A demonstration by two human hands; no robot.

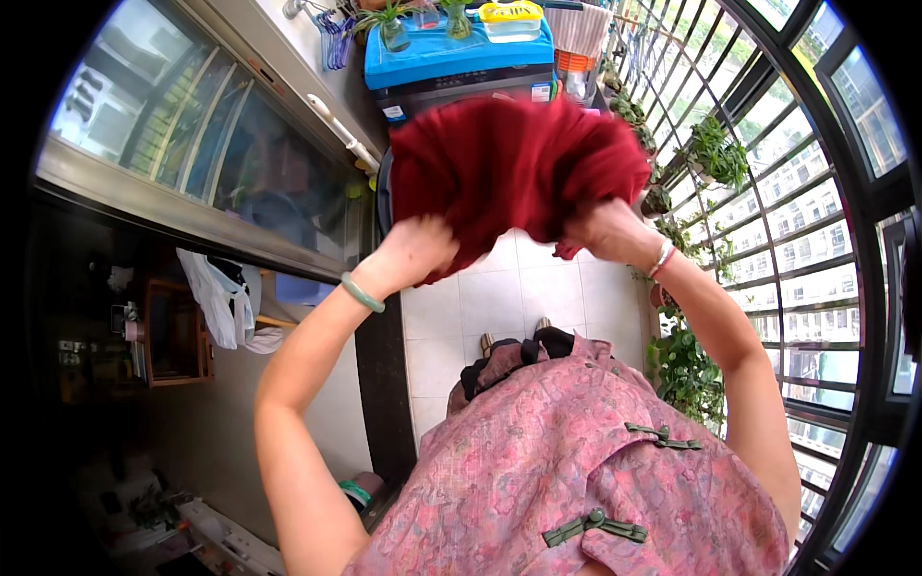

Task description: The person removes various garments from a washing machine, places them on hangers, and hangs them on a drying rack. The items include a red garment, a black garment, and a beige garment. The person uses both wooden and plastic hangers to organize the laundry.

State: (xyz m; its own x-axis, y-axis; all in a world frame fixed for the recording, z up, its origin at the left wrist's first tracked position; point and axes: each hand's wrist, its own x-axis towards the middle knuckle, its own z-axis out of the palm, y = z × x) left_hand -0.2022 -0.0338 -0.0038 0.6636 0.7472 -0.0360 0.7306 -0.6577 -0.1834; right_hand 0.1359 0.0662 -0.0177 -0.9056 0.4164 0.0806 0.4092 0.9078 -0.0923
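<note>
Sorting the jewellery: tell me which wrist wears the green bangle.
The left wrist, behind the left hand, wears the plain green bangle. The right hand has a silver and pink bracelet instead.

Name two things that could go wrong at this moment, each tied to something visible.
1. The dark red cloth is bunched between the left hand and the right hand; a loose grip might let it drop onto the tiled floor.
2. Swung wide, the cloth could brush the potted plants along the window grille.
</note>
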